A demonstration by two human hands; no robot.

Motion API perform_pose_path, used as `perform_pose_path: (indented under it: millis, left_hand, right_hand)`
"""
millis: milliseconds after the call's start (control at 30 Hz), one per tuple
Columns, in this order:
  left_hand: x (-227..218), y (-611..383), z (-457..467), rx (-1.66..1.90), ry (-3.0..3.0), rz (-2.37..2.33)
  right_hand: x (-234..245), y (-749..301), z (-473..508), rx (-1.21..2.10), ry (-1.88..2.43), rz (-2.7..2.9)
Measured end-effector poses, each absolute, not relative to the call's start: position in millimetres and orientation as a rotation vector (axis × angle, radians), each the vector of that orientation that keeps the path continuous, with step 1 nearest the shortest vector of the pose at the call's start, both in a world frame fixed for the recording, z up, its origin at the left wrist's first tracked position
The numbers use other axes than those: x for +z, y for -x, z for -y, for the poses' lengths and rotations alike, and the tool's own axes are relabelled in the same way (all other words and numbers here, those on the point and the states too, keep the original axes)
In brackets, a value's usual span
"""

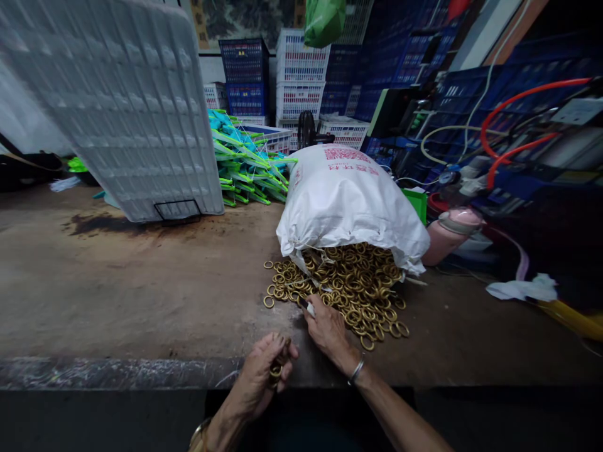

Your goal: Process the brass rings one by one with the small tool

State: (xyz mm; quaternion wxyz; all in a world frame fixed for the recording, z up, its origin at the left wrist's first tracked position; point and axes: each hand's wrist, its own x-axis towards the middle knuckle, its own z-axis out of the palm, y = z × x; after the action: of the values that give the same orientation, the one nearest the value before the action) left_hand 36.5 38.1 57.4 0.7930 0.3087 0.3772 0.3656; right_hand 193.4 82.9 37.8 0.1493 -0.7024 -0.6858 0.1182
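Observation:
Brass-coloured rings (362, 282) spill in a heap from the mouth of a white woven sack (348, 201) lying on the table. At the near left edge of this heap is my right hand (328, 326), its fingers closed around a small black-and-white tool (308, 306) whose kind I cannot make out. My left hand (261, 370) is curled just above the table's front edge, lower and further left. A brass-coloured ring (276, 371) shows between its bent fingers. Whether more rings lie hidden in that palm, I cannot tell.
A ribbed translucent plastic panel (141, 113) leans upright at left in a black wire stand. Behind it lie green and turquoise hangers (249, 163). A pink bottle (452, 235) stands right of the sack. Stacked crates (301, 69) fill the back; orange hoses (499, 125) loop at right.

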Motion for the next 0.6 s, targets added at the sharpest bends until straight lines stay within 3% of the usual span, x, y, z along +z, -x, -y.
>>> perform_pose_path:
  millis: [367, 600]
  left_hand:
    - [50.7, -31.5, -45.8, 0.829, -0.485, -0.716]
    - [46.3, -31.0, -51.5, 0.829, -0.330, -0.734]
  right_hand:
    - [36.0, -181.3, -93.3, 0.226, 2.117, 2.070]
    - [36.3, -193.0, -85.5, 0.401, 1.958, 1.904]
